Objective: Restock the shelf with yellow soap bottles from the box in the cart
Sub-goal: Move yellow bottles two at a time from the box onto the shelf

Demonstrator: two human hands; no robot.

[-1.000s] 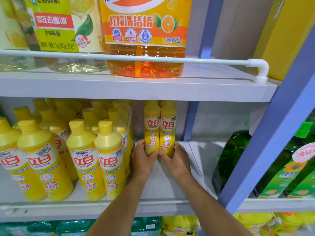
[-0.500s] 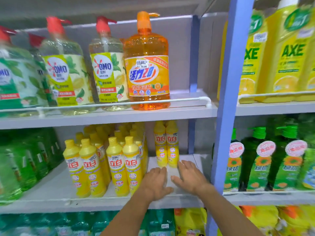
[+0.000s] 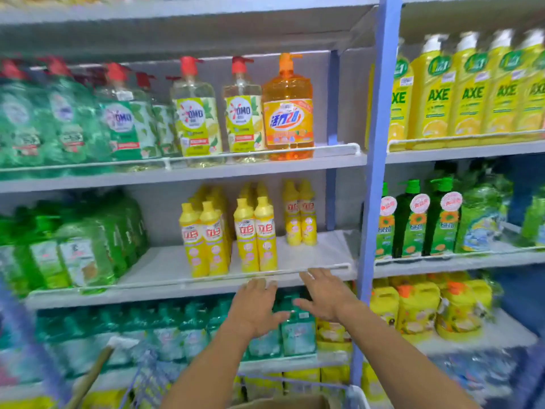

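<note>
Yellow soap bottles (image 3: 256, 234) stand in rows on the middle shelf (image 3: 318, 255), with a pair (image 3: 300, 214) set further back at the right. My left hand (image 3: 256, 308) and my right hand (image 3: 324, 293) hover open and empty in front of the shelf's front rail, below the bottles. A cardboard box edge (image 3: 283, 402) shows at the bottom, inside the blue wire cart (image 3: 147, 379).
Large pump bottles, among them an orange one (image 3: 287, 113), fill the shelf above. Green bottles (image 3: 73, 246) stand left of the yellow ones. A blue upright post (image 3: 374, 202) divides the shelving; AXE bottles (image 3: 469, 95) and dark green bottles (image 3: 413, 222) sit to its right.
Both hands let go of the two rear yellow bottles and drew back out of the shelf, now open below its rail. The view pulled back from the shelf.
</note>
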